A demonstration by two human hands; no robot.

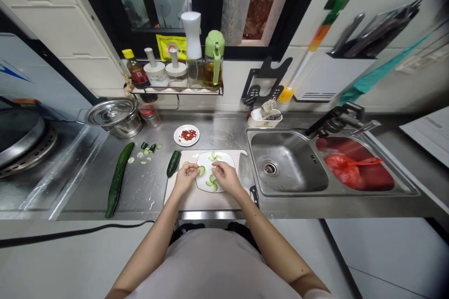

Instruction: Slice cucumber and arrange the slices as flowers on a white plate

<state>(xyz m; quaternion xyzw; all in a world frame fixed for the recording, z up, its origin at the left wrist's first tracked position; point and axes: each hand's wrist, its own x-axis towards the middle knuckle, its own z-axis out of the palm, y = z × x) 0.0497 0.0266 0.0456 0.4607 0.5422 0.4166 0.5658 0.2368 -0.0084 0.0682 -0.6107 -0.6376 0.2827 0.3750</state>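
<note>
My left hand (pixel 187 176) pinches a thin cucumber slice (pixel 201 170) over the left side of a white plate (pixel 201 186). Across from it, my right hand (pixel 224 176) hovers above the plate's right side with fingers pressed together; what they hold, if anything, is too small to make out. Several cucumber slices (pixel 212 182) lie on the plate in small groups. Beneath the plate is a light cutting board (pixel 191 199). A cut cucumber piece (pixel 174 163) rests at the board's left edge, and a cleaver (pixel 246 171) lies along its right side.
A whole cucumber (pixel 119 180) and cucumber scraps (pixel 144 154) lie to the left. Behind the board stands a small dish (pixel 186 135) of red bits. The sink (pixel 287 161) is at right, a red bag (pixel 343 168) in its second basin. A steel pot (pixel 119 119) stands back left.
</note>
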